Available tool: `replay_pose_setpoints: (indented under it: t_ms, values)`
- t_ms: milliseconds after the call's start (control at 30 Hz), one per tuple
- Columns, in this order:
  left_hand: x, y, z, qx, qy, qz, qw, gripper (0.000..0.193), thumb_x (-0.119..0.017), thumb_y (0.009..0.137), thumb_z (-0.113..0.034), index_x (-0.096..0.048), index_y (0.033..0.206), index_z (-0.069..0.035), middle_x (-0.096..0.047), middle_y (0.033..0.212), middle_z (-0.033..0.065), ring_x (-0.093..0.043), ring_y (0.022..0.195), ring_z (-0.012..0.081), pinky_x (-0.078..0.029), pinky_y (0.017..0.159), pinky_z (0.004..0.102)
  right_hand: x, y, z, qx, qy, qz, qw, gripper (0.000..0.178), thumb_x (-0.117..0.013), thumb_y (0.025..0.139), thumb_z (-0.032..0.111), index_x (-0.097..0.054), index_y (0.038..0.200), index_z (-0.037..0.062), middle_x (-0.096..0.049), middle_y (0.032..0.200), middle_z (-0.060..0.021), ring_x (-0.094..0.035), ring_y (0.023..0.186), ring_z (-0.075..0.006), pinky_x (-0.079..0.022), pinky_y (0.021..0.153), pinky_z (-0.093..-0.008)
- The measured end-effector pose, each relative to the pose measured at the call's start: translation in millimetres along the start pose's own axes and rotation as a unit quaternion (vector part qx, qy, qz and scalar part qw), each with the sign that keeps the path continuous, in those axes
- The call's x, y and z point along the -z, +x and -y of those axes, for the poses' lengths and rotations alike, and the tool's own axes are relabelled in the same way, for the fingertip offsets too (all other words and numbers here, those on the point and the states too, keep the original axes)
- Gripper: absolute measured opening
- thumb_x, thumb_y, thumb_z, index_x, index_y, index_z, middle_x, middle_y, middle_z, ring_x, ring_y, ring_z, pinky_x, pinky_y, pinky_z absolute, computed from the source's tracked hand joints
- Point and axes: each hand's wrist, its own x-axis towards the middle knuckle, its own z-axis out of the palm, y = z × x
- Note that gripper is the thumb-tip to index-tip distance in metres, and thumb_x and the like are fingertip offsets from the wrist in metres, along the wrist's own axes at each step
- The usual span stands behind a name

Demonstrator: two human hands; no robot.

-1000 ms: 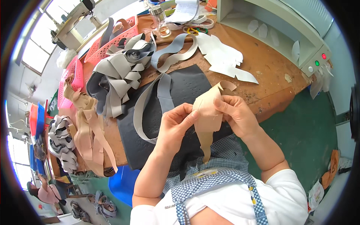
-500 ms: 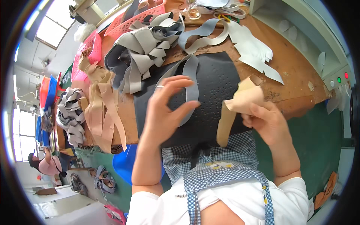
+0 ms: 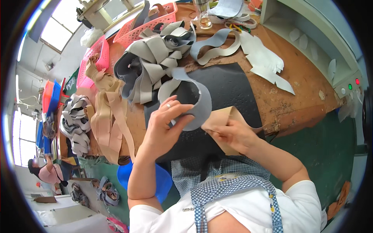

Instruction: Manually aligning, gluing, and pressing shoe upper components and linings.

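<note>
Nearest me on the feed is the blue-checked apron (image 3: 225, 190). Above it, the left hand (image 3: 165, 120) pinches a blue-grey strip (image 3: 203, 105) between thumb and fingers, the strip curling in a loop over the black mat (image 3: 233, 87). The right hand (image 3: 235, 136) has its fingers closed on a tan strip (image 3: 222, 117), folded over just beside the grey one at the mat's near edge. I'd judge the work partway: one strip of each colour is up in hand, I can make out no join between them, and plenty lies loose. A big heap of grey strips (image 3: 149, 52) sits beyond the mat, with draped tan strips (image 3: 108, 120) and a smaller grey bundle (image 3: 75, 124) to the left. Whether any of those are finished, I can't tell.

Farther over the bench I have a white jagged-edged piece (image 3: 260, 54), then the containers. The nearer pink basket (image 3: 101, 56) has tan material at its front; I can't see to its bottom. The farther pink basket (image 3: 165, 17) holds grey and brown strips. A glass jar (image 3: 204, 17) has a little amber liquid low down. Well off to the left, the contents of a blue bin (image 3: 55, 97) are hidden from me.
</note>
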Motion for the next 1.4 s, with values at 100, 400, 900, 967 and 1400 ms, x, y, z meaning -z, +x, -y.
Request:
replay_pose_setpoints:
  t_ms: [100,400,900,967,1400]
  values:
    - [-7.8,6.5,-20.5,-0.094,-0.029,0.024,0.995,0.025,-0.074,0.075,0.004,-0.07,0.099,0.0,-0.064,0.08,0.0081,-0.062,0.081,0.0243,-0.046,0.098,0.0415,-13.8,24.4,-0.9,-0.002,0.051,0.038,0.998,0.027,-0.069,0.092,0.01,-0.062,0.115,-0.0018,-0.066,0.105,-0.0079,-0.064,0.09,-0.0116,-0.053,0.077,-0.0239]
    - [-42.4,-38.6,-11.0,0.131,-0.146,-0.048,0.979,0.017,-0.072,0.082,0.007,-0.07,0.098,0.003,-0.063,0.088,0.0069,-0.06,0.086,0.015,-0.05,0.079,0.0289,-8.8,19.0,2.6,0.162,0.018,0.106,0.981,0.033,-0.068,0.091,0.012,-0.062,0.123,0.0058,-0.065,0.115,-0.0059,-0.065,0.105,-0.0153,-0.054,0.089,-0.0323]
    - [-58.5,-44.0,-11.0,0.25,-0.328,-0.106,0.905,0.023,-0.078,0.083,-0.001,-0.069,0.103,0.004,-0.067,0.092,0.0021,-0.059,0.085,0.0084,-0.049,0.082,0.0238,-2.5,3.3,-6.6,0.11,0.055,0.106,0.987,0.041,-0.069,0.089,0.009,-0.054,0.126,0.0027,-0.064,0.118,-0.0097,-0.067,0.106,-0.0171,-0.058,0.089,-0.0294]
    - [-59.2,-45.0,-8.6,0.242,-0.287,-0.085,0.923,0.028,-0.077,0.084,-0.002,-0.07,0.11,0.004,-0.069,0.095,0.003,-0.058,0.085,0.0079,-0.049,0.081,0.0235,2.0,3.7,-9.3,0.102,0.053,0.113,0.987,0.042,-0.069,0.09,0.011,-0.053,0.127,0.0025,-0.064,0.118,-0.0089,-0.066,0.107,-0.0161,-0.057,0.089,-0.0287]
    - [-58.8,-42.0,-3.2,0.227,-0.319,-0.073,0.917,0.023,-0.073,0.086,-0.003,-0.073,0.109,-0.002,-0.065,0.086,0.0007,-0.058,0.081,0.0081,-0.049,0.077,0.0236,10.9,5.3,-14.8,0.087,0.088,0.104,0.987,0.045,-0.07,0.09,0.012,-0.052,0.131,0.0065,-0.063,0.12,-0.0058,-0.064,0.11,-0.0163,-0.055,0.094,-0.033]
